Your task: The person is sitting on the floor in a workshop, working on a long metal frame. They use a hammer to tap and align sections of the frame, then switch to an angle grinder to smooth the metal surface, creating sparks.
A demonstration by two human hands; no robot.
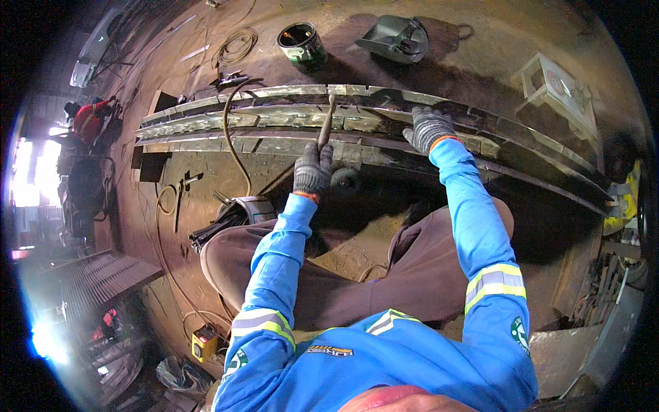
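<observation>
Honestly, the slim tool (327,122) is what I'd watch: the left hand (313,169) is wrapped around its near end, while the rest reaches across the metal strips (357,122). The right hand (430,128) is well apart from it, fingers loosely spread over the strips further right; can't tell how hard it's pressing. If the tool glances off an uneven edge, it could skid along the strips toward that glove. The cable (227,127) draped over the strips' left part could snag if a leg tugs it. And the welding helmet (398,40) sits beyond the strips, so flying chips might reach the face.
</observation>
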